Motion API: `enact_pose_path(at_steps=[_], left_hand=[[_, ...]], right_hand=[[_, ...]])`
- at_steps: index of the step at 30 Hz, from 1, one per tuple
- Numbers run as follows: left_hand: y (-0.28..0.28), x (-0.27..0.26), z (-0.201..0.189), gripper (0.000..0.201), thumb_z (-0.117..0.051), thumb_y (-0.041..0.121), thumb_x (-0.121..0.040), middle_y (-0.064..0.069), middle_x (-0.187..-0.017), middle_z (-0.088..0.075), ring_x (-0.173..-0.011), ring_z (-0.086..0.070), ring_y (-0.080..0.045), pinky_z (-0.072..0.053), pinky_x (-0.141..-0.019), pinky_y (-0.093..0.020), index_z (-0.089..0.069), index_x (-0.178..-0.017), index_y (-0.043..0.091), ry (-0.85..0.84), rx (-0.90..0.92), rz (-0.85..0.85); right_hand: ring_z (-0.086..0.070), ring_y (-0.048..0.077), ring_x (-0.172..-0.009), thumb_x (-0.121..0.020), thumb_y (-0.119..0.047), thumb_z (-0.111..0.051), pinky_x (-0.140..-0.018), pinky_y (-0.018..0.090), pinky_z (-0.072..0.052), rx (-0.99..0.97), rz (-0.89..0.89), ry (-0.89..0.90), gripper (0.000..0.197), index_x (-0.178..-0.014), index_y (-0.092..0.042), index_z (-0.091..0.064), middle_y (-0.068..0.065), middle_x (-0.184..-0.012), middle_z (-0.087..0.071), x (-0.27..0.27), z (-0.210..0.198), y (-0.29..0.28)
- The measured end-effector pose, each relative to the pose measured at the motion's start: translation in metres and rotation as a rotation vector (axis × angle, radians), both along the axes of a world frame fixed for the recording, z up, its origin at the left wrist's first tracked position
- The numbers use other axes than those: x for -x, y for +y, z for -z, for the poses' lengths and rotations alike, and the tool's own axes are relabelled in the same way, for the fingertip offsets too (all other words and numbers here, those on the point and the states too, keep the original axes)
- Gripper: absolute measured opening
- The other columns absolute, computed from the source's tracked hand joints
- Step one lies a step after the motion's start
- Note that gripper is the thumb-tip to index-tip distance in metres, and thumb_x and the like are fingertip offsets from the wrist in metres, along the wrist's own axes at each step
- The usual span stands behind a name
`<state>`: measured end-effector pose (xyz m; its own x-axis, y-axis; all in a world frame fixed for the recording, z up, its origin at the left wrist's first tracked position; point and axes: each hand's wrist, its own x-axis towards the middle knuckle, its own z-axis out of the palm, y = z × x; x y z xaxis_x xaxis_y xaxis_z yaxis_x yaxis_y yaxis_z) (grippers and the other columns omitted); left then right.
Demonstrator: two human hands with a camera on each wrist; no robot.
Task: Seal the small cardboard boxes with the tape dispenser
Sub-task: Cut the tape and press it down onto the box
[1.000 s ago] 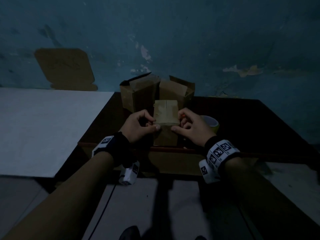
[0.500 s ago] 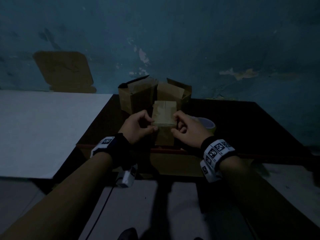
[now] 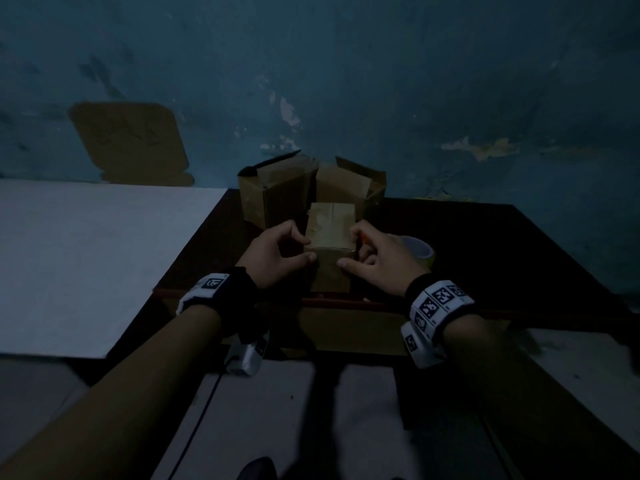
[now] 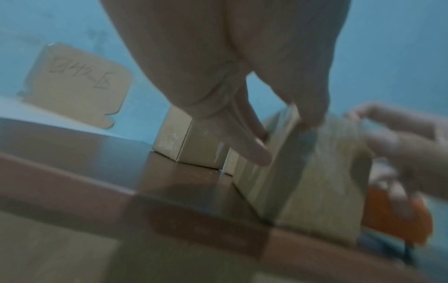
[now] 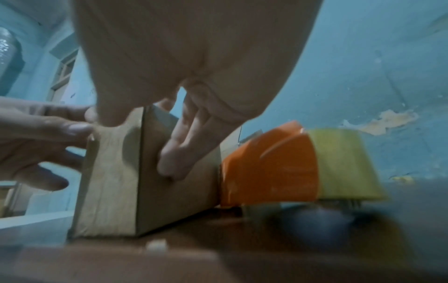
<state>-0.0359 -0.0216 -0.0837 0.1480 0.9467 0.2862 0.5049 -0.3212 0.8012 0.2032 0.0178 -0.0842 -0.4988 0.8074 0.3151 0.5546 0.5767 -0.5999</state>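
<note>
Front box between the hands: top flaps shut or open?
Shut. The front box has its flaps folded flat, meeting at a centre seam, with glossy tape over the top. Left hand and right hand grip its sides.

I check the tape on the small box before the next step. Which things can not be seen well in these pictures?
- Front box: the head view is too dark to show where the tape ends.
- Tape dispenser: in the head view the right hand hides most of it.
- Two back boxes: whether sealed, too dark to tell.
- Left hand: its wrist view is blurred.
</note>
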Motion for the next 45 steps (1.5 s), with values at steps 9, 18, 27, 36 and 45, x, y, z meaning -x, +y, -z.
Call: enact_pose_path(at_steps=[9,18,27,36,45], left_hand=[[-0.001,-0.013,-0.002,0.024,-0.074,0.024,-0.083,0.007,-0.099,-0.064,-0.082,-0.061,0.009,-0.047,-0.062,-0.006,-0.051,-0.086,0.026,0.017,-0.042,-0.046],[0.001,-0.019,-0.009,0.026,-0.076,0.029,-0.080,0.008,-0.096,-0.063,-0.087,-0.060,-0.001,-0.045,-0.064,-0.016,-0.050,-0.080,0.021,0.049,-0.038,-0.099],[0.002,-0.018,-0.009,0.030,-0.076,0.036,-0.079,0.010,-0.097,-0.060,-0.082,-0.060,0.001,-0.044,-0.055,-0.013,-0.048,-0.082,0.025,0.114,-0.024,-0.112],[0.007,-0.016,-0.016,0.027,-0.072,0.035,-0.082,0.014,-0.086,-0.056,-0.081,-0.052,0.003,-0.035,-0.061,-0.012,-0.046,-0.078,0.029,0.240,-0.060,-0.064],[0.002,-0.023,-0.017,0.035,-0.075,0.036,-0.081,0.012,-0.082,-0.058,-0.074,-0.052,0.005,-0.036,-0.050,-0.001,-0.043,-0.072,0.028,0.209,-0.047,-0.135]], right_hand=[[-0.056,0.003,-0.068,-0.086,-0.045,-0.066,-0.058,0.021,-0.047,-0.095,0.075,-0.062,0.031,-0.100,-0.039,-0.039,-0.011,-0.079,-0.053,0.003,0.004,0.001],[-0.051,0.009,-0.064,-0.093,-0.045,-0.053,-0.055,0.026,-0.039,-0.118,0.086,-0.095,0.020,-0.096,-0.035,-0.036,-0.001,-0.075,-0.054,0.006,0.002,-0.001],[-0.052,0.012,-0.063,-0.091,-0.048,-0.055,-0.055,0.030,-0.042,-0.079,0.073,-0.125,0.026,-0.098,-0.033,-0.035,-0.003,-0.075,-0.053,0.007,0.001,0.000],[-0.052,0.008,-0.063,-0.090,-0.058,-0.050,-0.052,0.027,-0.037,-0.079,0.106,-0.147,0.032,-0.093,-0.032,-0.032,-0.006,-0.074,-0.051,0.011,0.000,0.000],[-0.050,0.006,-0.067,-0.091,-0.057,-0.051,-0.056,0.025,-0.031,-0.097,0.104,-0.193,0.036,-0.098,-0.024,-0.038,-0.017,-0.078,-0.045,0.016,-0.009,-0.002]])
